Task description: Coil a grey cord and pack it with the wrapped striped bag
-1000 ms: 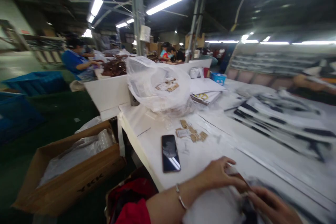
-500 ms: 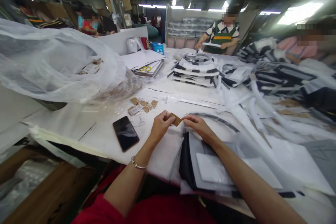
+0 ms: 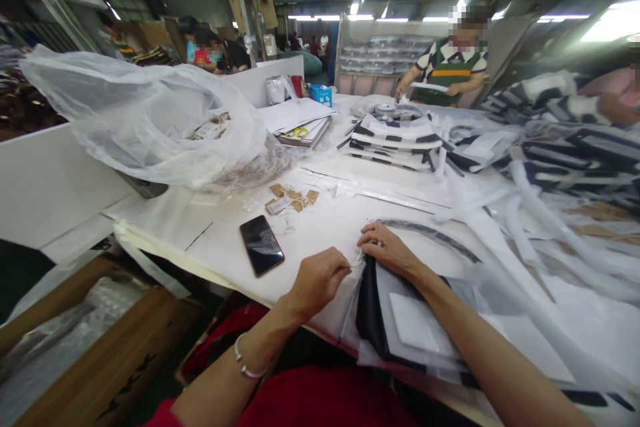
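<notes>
Left hand: fingers bent and pinched together, apparently on the end of a white string; the tight grip suits something so thin.
Right hand: palm down, fingers bent over the top corner of the wrapped piece. Whether the fingertips also grasp the string cannot be told. The placement probably steadies that corner.
String position: in the short gap between the two hands, at the right hand's fingertips; the hands are close together, likely to control both ends.
Wrapped piece position: below the right hand and forearm, dark edge toward the left hand, clear plastic around it. Lying flat on the bench, it gets support from beneath.
Strap: dark and curved, just beyond the right hand, arching away to its right.
Brown tags: loose cluster beyond the left hand, probably placed for short reach.
Phone: screen up, left of the left hand and apart from it, outside the working gap.
Plastic sack: farther left, beyond the phone; its mouth gapes, giving access to the contents.
</notes>
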`<state>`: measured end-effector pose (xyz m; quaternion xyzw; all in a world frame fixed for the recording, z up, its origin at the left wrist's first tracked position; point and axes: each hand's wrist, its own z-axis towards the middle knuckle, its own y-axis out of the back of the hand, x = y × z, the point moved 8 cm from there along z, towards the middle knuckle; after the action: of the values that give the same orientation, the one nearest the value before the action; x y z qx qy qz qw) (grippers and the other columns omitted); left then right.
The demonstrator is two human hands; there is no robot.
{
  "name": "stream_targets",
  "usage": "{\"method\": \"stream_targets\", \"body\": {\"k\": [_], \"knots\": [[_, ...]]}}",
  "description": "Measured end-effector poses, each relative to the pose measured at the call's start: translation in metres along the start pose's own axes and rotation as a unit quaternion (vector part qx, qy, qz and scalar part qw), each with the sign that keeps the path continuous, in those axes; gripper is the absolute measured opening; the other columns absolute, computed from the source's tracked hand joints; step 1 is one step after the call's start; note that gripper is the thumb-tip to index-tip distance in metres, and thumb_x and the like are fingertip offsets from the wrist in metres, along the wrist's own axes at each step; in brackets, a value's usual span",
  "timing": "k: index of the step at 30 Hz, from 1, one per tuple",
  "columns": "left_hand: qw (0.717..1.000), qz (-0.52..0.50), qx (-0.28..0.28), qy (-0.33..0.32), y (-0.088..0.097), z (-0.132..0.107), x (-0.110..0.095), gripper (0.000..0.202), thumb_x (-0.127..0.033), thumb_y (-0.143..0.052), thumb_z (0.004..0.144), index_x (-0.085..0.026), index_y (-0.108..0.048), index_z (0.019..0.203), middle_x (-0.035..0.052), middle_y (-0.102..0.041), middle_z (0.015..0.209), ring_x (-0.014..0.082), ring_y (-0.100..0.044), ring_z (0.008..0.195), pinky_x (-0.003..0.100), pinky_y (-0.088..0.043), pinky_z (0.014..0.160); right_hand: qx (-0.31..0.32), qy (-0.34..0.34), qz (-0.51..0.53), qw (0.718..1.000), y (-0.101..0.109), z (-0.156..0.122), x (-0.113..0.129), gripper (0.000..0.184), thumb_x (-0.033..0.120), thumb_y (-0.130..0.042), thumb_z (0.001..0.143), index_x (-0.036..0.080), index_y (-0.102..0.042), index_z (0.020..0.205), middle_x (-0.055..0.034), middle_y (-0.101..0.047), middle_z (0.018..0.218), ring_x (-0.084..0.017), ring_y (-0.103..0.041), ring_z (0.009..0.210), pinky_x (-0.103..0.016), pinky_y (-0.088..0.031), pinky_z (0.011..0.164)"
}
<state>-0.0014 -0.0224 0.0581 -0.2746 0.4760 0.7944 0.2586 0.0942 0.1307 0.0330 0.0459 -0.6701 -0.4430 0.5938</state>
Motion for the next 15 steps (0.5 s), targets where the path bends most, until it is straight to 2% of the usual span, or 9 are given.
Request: {"method": "stream_targets", "body": {"k": [2,5,6,8,10,11,15], "knots": [[1.000,-0.003,0.007,-0.022,-0.001,-0.004,-0.009,0.012,-0.022,-0.056,0.091,-0.019,-0.064,0.082,0.0014,-0.066,0.078,0.0138,-0.061,0.074,0.024,-0.046,0.071,-0.002,-0.003,0.002,1.000,0.001,0.001,0.000,0.014,0.023,-0.057,0.076,0.021,-0.072,0.076,-0.0055,-0.059,0.107,-0.018,-0.056,0.082,-0.034,-0.045,0.079],[0.998,-0.034,-0.051,0.025,0.008,-0.005,-0.003,0.015,-0.027,-0.057,0.092,-0.019,-0.060,0.080,0.0002,-0.064,0.075,0.0130,-0.060,0.071,0.023,-0.046,0.067,-0.015,-0.011,-0.004,1.000,0.004,0.002,-0.001,0.013,0.026,-0.058,0.078,0.021,-0.068,0.070,-0.0052,-0.060,0.101,-0.019,-0.056,0.085,-0.034,-0.044,0.078],[0.998,-0.031,-0.055,0.011,0.007,-0.005,-0.004,0.015,-0.027,-0.056,0.093,-0.019,-0.060,0.081,0.0002,-0.063,0.075,0.0129,-0.060,0.071,0.023,-0.046,0.067,-0.016,-0.011,-0.007,1.000,0.004,0.002,-0.002,0.013,0.025,-0.058,0.078,0.021,-0.067,0.070,-0.0052,-0.060,0.098,-0.019,-0.056,0.086,-0.034,-0.044,0.079],[0.996,0.020,-0.011,-0.084,-0.003,-0.007,-0.016,0.016,-0.023,-0.050,0.095,-0.019,-0.060,0.082,0.0004,-0.062,0.075,0.0127,-0.058,0.071,0.023,-0.045,0.067,-0.016,-0.011,-0.015,1.000,0.005,0.003,-0.004,0.013,0.023,-0.056,0.077,0.020,-0.065,0.068,-0.0048,-0.061,0.093,-0.019,-0.057,0.086,-0.034,-0.044,0.080],[0.976,0.102,0.051,-0.183,-0.018,-0.014,-0.027,0.023,-0.018,-0.043,0.096,-0.019,-0.059,0.080,0.0006,-0.059,0.073,0.0128,-0.055,0.067,0.023,-0.042,0.064,-0.018,-0.012,-0.024,0.999,0.005,0.004,-0.007,0.012,0.021,-0.055,0.076,0.020,-0.062,0.066,-0.0041,-0.060,0.088,-0.019,-0.056,0.084,-0.033,-0.044,0.079],[0.965,0.143,0.071,-0.207,-0.023,-0.016,-0.028,0.025,-0.017,-0.040,0.096,-0.019,-0.058,0.078,0.0006,-0.058,0.071,0.0132,-0.053,0.066,0.024,-0.041,0.062,-0.017,-0.012,-0.028,0.999,0.005,0.004,-0.008,0.012,0.020,-0.055,0.076,0.020,-0.061,0.066,-0.0038,-0.060,0.086,-0.019,-0.056,0.083,-0.033,-0.044,0.078],[0.944,0.228,0.119,-0.205,-0.019,-0.016,-0.021,0.028,-0.018,-0.037,0.098,-0.019,-0.058,0.079,0.0012,-0.059,0.074,0.0137,-0.053,0.068,0.025,-0.040,0.064,-0.016,-0.007,-0.040,0.999,0.005,0.005,-0.009,0.011,0.019,-0.054,0.077,0.020,-0.060,0.067,-0.0030,-0.059,0.082,-0.018,-0.055,0.079,-0.032,-0.043,0.076]]}}
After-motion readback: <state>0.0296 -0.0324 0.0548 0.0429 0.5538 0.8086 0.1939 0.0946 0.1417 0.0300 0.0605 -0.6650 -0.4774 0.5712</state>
